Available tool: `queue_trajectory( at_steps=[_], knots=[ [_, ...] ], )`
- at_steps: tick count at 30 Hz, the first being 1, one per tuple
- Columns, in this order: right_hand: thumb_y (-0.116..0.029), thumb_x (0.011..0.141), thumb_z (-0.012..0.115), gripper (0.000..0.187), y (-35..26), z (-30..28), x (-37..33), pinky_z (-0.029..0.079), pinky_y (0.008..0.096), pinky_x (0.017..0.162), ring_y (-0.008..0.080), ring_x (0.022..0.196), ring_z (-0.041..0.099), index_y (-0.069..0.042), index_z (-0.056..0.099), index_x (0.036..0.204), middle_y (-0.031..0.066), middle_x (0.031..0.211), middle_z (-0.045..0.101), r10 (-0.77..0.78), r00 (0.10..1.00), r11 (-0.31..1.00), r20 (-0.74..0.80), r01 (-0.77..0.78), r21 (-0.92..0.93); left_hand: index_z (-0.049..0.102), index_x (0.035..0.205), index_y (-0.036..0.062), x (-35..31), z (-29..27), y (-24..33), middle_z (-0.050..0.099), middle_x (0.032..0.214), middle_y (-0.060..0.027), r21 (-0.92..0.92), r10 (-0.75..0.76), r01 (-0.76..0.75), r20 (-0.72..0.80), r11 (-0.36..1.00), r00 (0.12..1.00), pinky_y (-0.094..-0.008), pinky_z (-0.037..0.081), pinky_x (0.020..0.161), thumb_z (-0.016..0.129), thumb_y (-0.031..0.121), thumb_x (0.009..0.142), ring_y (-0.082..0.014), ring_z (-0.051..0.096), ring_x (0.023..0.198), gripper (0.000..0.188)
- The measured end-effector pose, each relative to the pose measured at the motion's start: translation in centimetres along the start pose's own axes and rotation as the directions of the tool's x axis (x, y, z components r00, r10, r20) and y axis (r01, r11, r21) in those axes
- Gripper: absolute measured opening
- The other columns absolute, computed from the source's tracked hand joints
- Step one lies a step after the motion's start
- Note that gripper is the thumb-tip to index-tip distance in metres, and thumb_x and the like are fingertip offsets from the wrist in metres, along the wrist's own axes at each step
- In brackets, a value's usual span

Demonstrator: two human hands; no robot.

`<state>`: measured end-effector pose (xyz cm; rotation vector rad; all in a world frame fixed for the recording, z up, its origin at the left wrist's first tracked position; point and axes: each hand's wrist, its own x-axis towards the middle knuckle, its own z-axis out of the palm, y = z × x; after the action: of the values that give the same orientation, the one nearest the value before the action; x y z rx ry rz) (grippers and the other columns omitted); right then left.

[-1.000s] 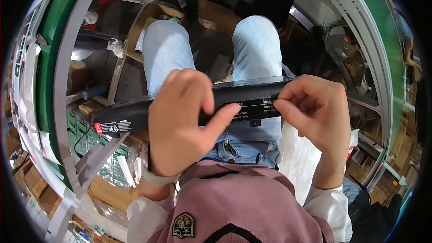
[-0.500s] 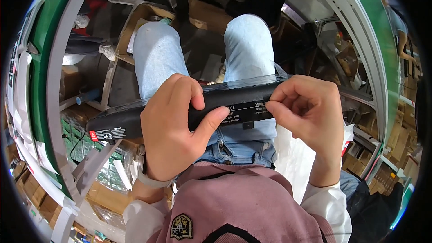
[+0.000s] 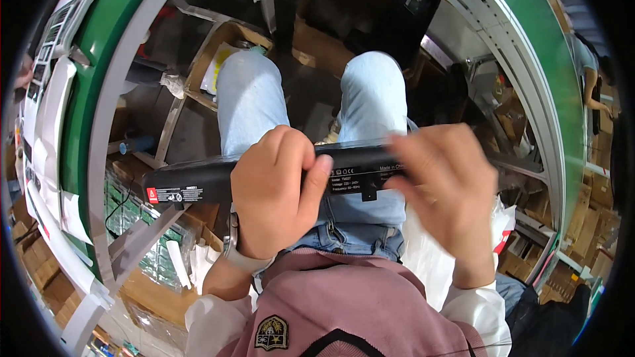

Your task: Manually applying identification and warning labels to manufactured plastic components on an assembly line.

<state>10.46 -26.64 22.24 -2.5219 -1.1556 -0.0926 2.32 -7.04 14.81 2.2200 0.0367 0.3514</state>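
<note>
A long black electrical device lies crosswise above my lap, its printed rating label and a red-and-white warning sticker facing up. My left hand is closed around its middle, with the thumb beside the rating label. At the device's right part is my right hand, smeared by motion, so its fingers cannot be read clearly. That hand hides the device's right end.
My jeans-covered knees are just beyond the device. An open cardboard box stands at far left. Green-edged frames curve along both sides, and a white plastic bag hangs at right. Another person's arm shows at far right.
My right hand has gone from a pinch at the label's right edge to a fast, blurred motion. My left hand still grips the device; the whole view has shifted slightly.
</note>
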Motion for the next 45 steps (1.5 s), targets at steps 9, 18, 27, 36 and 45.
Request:
queue_trajectory(
  at_steps=[9, 18, 27, 36, 45],
  knots=[
    [-0.006, 0.069, 0.071, 0.044, 3.0, 0.2, -2.3, 0.049, 0.0467, 0.087, 0.0312, 0.105, 0.064, -0.015, 0.07, 0.111, 0.0077, 0.119, 0.066, -0.208, 0.976, 0.978, 0.061, 0.208, 0.009, 0.046, 0.084, 0.0054, 0.3, 0.1, 1.0, 0.05, 0.073, -0.012, 0.076, -0.024, 0.027, -0.044, 0.997, 0.999, -0.0455, 0.044, 0.061, 0.061, 0.015, 0.089, -0.0348, 0.056, 0.07, 0.019],
    [0.004, 0.06, 0.064, 0.053, 6.4, -3.0, -2.4, 0.051, 0.0307, 0.057, 0.0246, 0.067, 0.064, -0.012, 0.073, 0.109, 0.0097, 0.081, 0.065, -0.284, 0.959, 0.959, 0.026, 0.284, 0.004, 0.06, 0.079, 0.0024, -3.6, -4.3, 4.9, 0.065, 0.084, -0.0116, 0.111, 0.368, -0.352, -0.352, 0.929, 0.861, -0.0382, 0.053, 0.069, 0.074, 0.005, 0.074, -0.0292, 0.065, 0.076, 0.015],
    [-0.014, 0.089, 0.065, 0.027, 17.8, -12.1, -13.2, 0.043, 0.0271, 0.086, 0.0109, 0.095, 0.057, 0.0, 0.067, 0.112, 0.0016, 0.103, 0.065, 0.726, 0.666, 0.609, -0.171, -0.506, 0.611, 0.061, 0.076, -0.0008, -5.4, -3.7, 5.5, 0.067, 0.076, -0.0132, -0.225, 0.483, -0.601, -0.414, 0.767, 0.772, -0.0321, 0.052, 0.052, 0.075, 0.006, 0.074, -0.0256, 0.066, 0.062, 0.016],
    [-0.007, 0.076, 0.066, 0.018, 35.8, -6.5, 11.4, 0.046, 0.0411, 0.057, 0.0229, 0.067, 0.059, 0.007, 0.064, 0.086, 0.0141, 0.079, 0.064, 0.86, 0.385, 0.424, -0.336, -0.169, 0.89, 0.06, 0.073, -0.0014, -6.9, 1.4, 1.6, 0.062, 0.067, -0.0074, -0.424, -0.136, 0.087, -0.088, 0.901, 0.987, -0.0269, 0.049, 0.061, 0.07, 0.003, 0.084, -0.0145, 0.061, 0.062, 0.015],
    [-0.022, 0.094, 0.06, 0.04, 23.7, -3.2, 19.4, 0.048, 0.0417, 0.094, 0.036, 0.108, 0.059, -0.002, 0.055, 0.129, 0.0197, 0.121, 0.059, 0.007, 0.62, 0.991, -0.784, -0.111, -0.079, 0.059, 0.078, -0.0018, -10.0, 3.0, -3.5, 0.065, 0.072, -0.0035, -0.578, -0.57, 0.481, 0.033, 0.659, 0.821, -0.023, 0.047, 0.064, 0.064, 0.007, 0.093, -0.0069, 0.06, 0.069, 0.018]
  ],
)
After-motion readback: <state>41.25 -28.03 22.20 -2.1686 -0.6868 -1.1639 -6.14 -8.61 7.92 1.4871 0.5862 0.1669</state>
